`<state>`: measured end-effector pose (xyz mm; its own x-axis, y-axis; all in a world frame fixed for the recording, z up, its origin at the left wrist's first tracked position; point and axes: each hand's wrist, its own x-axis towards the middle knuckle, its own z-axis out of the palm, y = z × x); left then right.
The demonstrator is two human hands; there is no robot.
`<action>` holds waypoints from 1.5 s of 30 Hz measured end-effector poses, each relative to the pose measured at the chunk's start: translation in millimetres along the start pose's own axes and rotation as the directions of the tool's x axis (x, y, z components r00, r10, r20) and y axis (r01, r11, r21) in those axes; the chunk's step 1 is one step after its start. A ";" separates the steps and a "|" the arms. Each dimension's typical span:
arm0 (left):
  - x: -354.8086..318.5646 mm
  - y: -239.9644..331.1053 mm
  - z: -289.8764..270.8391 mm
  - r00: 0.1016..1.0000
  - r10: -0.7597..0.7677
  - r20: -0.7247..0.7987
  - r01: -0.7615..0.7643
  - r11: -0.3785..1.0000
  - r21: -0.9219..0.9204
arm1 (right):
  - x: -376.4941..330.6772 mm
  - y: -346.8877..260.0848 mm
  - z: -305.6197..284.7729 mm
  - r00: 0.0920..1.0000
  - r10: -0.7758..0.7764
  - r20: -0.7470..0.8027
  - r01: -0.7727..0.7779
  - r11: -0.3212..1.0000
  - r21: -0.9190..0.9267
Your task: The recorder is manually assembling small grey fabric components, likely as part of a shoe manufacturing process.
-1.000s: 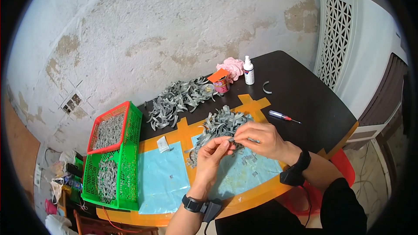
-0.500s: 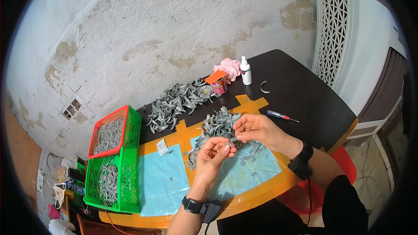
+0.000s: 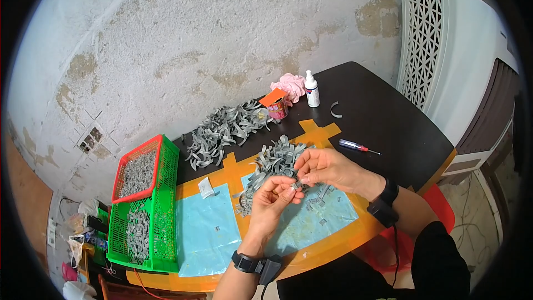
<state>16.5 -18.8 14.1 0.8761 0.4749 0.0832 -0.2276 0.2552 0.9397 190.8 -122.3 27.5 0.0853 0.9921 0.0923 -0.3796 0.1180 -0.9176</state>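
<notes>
Over the right-hand blue sheet [image 3: 327,219], my two hands meet, fingertips nearly touching. My left hand [image 3: 272,199] pinches a small grey piece [image 3: 295,186] between thumb and forefinger. My right hand [image 3: 327,169] is closed at the same piece, thumb against forefinger; whether it grips that piece or another bit is hidden by the fingers. Just beyond them lies a pile of curved grey strips [image 3: 276,158]. Small grey bits [image 3: 315,204] are scattered on the sheet under my hands.
A larger heap of grey strips [image 3: 219,133] lies behind. Left stand a red basket [image 3: 118,191] and green basket [image 3: 169,228] holding grey pieces. Farther back are a can [image 3: 277,110], pink cloth [image 3: 292,85] and white spray bottle [image 3: 312,91]. A screwdriver [image 3: 355,145] lies right.
My right hand has moved slightly down and left, bringing its fingertips closer to the left hand's. The left hand stays almost in place.
</notes>
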 end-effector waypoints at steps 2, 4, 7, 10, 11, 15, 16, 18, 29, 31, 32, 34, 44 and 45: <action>0.3 0.1 0.3 1.000 -0.003 -0.001 0.003 1.000 -0.001 | -0.6 -1.6 -2.3 1.000 -0.016 0.003 0.016 0.999 -0.048; 0.9 -0.3 -0.5 1.000 -0.003 0.007 0.002 1.000 0.027 | -1.0 -2.8 -1.4 1.000 -0.019 -0.003 0.018 0.998 -0.068; 1.2 -0.3 -1.2 1.000 0.003 0.031 -0.005 0.999 0.053 | -1.5 -4.5 -1.7 0.999 -0.040 -0.004 0.039 0.991 -0.128; 2.1 -1.2 -0.5 1.000 0.002 0.004 -0.002 0.997 0.071 | -1.6 -6.2 -1.7 0.998 -0.061 0.000 0.060 0.981 -0.185; 2.2 -1.5 -1.2 1.000 0.001 0.003 -0.002 0.997 0.071 | -1.2 -6.4 -1.5 0.998 -0.064 -0.001 0.063 0.978 -0.200; 2.4 -2.3 -2.8 1.000 0.018 0.016 -0.019 0.995 0.093 | -0.2 -4.1 -0.6 0.997 -0.074 0.000 0.073 0.977 -0.199; 2.5 -2.4 -2.7 1.000 0.025 0.016 -0.027 0.995 0.100 | -0.4 -3.5 -0.6 0.996 -0.088 -0.002 0.086 0.974 -0.211; 2.4 -2.8 -2.8 1.000 0.023 0.010 -0.024 0.995 0.101 | -0.9 -3.5 -0.1 0.995 -0.102 -0.005 0.099 0.970 -0.222; 3.5 -2.1 -0.9 1.000 0.013 0.013 -0.014 0.995 0.102 | -2.3 -5.6 0.1 0.998 -0.053 -0.032 0.042 0.960 -0.276; 4.8 -2.5 -0.3 1.000 0.023 0.004 -0.023 0.993 0.117 | -0.4 -2.2 -4.7 0.997 -0.062 -0.046 0.045 0.949 -0.311; 4.9 -2.6 0.0 1.000 0.023 0.004 -0.024 0.993 0.118 | 0.5 -1.1 -6.0 0.996 -0.072 -0.058 0.048 0.938 -0.344; 4.1 -2.9 -0.2 1.000 0.027 -0.014 -0.025 0.988 0.152 | -0.1 -0.6 -3.3 0.995 -0.059 -0.075 0.033 0.949 -0.313; 2.5 1.2 1.3 0.999 0.035 0.019 -0.037 0.991 0.129 | 3.2 8.0 -1.3 0.987 -0.134 -0.086 0.105 0.954 -0.280; 2.1 2.1 2.5 1.000 0.024 0.002 -0.024 0.990 0.141 | 3.7 9.2 -1.8 0.987 -0.134 -0.087 0.105 0.954 -0.281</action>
<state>18.9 -19.3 17.1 0.8712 0.4793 0.1066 -0.1865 0.1221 0.9748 189.3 -117.6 18.7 0.2149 0.9598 0.1805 -0.0942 0.2043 -0.9744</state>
